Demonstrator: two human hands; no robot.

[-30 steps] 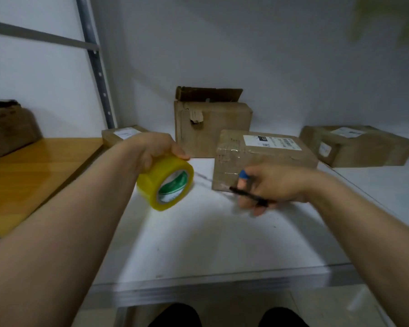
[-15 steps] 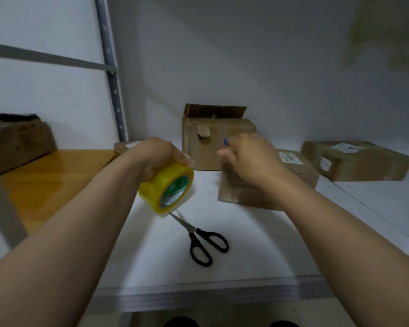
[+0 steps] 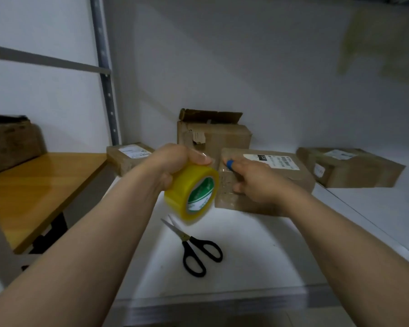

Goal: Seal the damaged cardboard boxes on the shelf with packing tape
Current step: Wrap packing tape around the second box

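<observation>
The left grip (image 3: 175,161) is closed over the top of the yellow tape roll (image 3: 191,192), thumb across its upper rim, the roll tilted so its green-and-white core faces down and to the right. The right grip (image 3: 253,180) lies flat on the near-left corner of the labelled box (image 3: 281,175), fingers stretched over the top and thumb against the front face, pressing rather than clasping. The roll hangs just left of that same corner, so close that I cannot tell whether it touches the cardboard or whether a strip already runs between them. The box's long axis runs from that corner to the right and slightly away, so any pull of tape along it would likely travel rightward, away from the left grip, with the right grip nearer to smooth it down. The scissors (image 3: 198,251) lie on the white shelf (image 3: 257,267) below the roll, nearer the person, blades pointing up-left. Behind stands an open-flapped box (image 3: 213,138).
</observation>
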